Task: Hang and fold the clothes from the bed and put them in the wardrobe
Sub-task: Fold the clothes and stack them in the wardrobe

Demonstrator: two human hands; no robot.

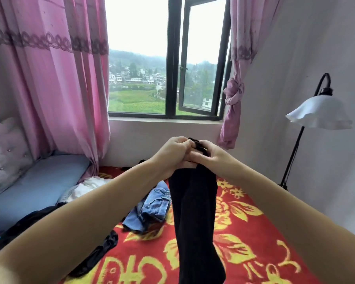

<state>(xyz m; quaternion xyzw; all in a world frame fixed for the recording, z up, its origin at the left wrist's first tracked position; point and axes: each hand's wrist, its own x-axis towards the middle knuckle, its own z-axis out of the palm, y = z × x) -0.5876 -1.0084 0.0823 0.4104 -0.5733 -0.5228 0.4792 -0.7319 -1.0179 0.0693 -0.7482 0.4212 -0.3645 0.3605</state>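
A long black garment (195, 218) hangs straight down over the bed (244, 238), held up in front of me by its bunched top edge. My left hand (172, 152) and my right hand (209, 156) grip that top edge close together, fingers curled into the cloth. On the red and yellow flowered blanket lie blue jeans (150, 208), a white garment (86, 187) and another black garment (103, 249) partly hidden under my left forearm.
A blue pillow (33, 193) and padded headboard (4, 154) sit at the left. Pink curtains (55, 83) frame an open window (201, 58) ahead. A floor lamp with a white shade (318, 113) stands by the right wall.
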